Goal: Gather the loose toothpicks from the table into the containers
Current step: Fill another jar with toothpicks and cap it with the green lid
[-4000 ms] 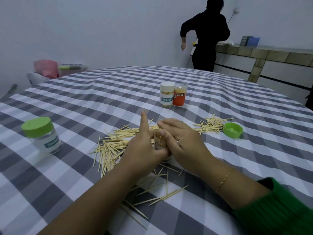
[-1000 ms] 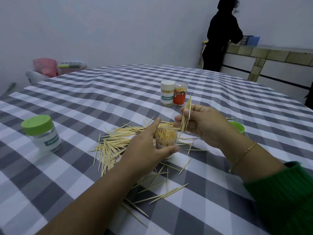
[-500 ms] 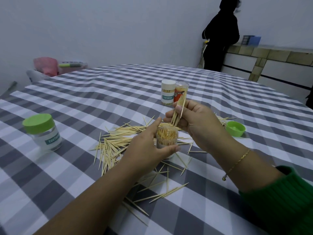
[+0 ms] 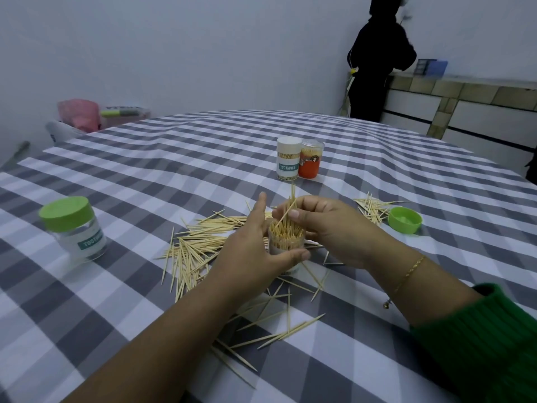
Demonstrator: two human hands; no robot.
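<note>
— The bench (image 4: 377,158)?
— Grey-white checked cloth, thin pointed wooden toothpicks (image 4: 200,245) scattered at centre.
— The hands?
— Left hand (image 4: 255,251) curls its fingers round the clear, round open jar (image 4: 286,242), packed upright. Right hand (image 4: 328,225) pinches a bundle (image 4: 289,212) over its mouth.

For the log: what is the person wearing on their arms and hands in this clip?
The left hand and its forearm are bare, with no sleeve, watch or ring in view. The right hand is bare too; a thin gold chain bracelet with a small dangling end sits at that wrist, and a ribbed green knit sleeve covers the right forearm further up.
</note>
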